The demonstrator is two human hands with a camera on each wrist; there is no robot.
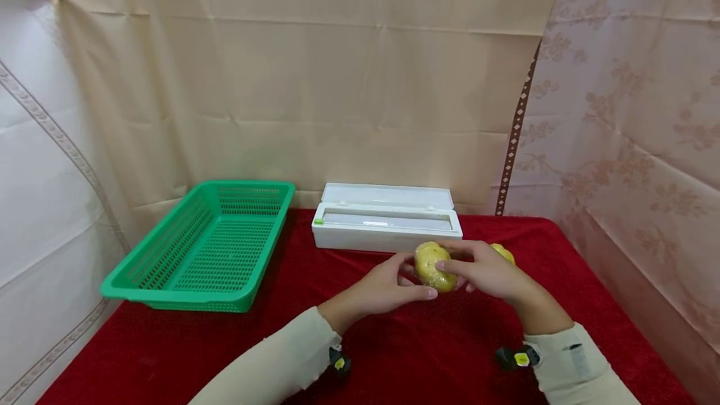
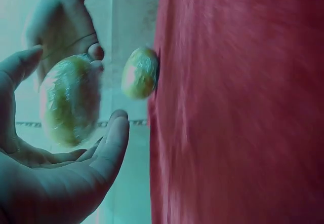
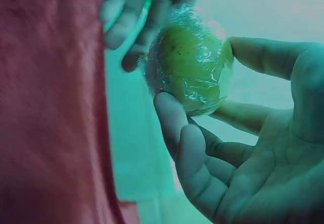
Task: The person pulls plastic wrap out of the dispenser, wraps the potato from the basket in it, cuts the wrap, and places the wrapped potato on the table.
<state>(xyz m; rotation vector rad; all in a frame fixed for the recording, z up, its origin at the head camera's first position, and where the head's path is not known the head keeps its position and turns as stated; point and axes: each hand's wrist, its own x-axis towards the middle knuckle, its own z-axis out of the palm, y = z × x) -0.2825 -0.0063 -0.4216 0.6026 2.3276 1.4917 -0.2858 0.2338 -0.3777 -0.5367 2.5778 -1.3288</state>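
Observation:
A yellow potato (image 1: 433,265) wrapped in clear cling film is held up above the table. My right hand (image 1: 492,270) grips it between thumb and fingers, as the right wrist view also shows for the wrapped potato (image 3: 195,64). Close by on the left is my left hand (image 1: 382,286), its thumb and fingers spread in a loose curve about the potato. A gap shows between that hand and the film in the left wrist view. Partly hidden behind my right hand, a second wrapped potato (image 2: 140,74) rests on the red cloth.
A white cling film dispenser (image 1: 388,239) with its clear lid raised stands at the back middle. To the left lies a green plastic basket (image 1: 264,267) with slotted walls. Red cloth (image 1: 349,367) covers the table, and curtains (image 1: 360,80) hang behind and at both sides.

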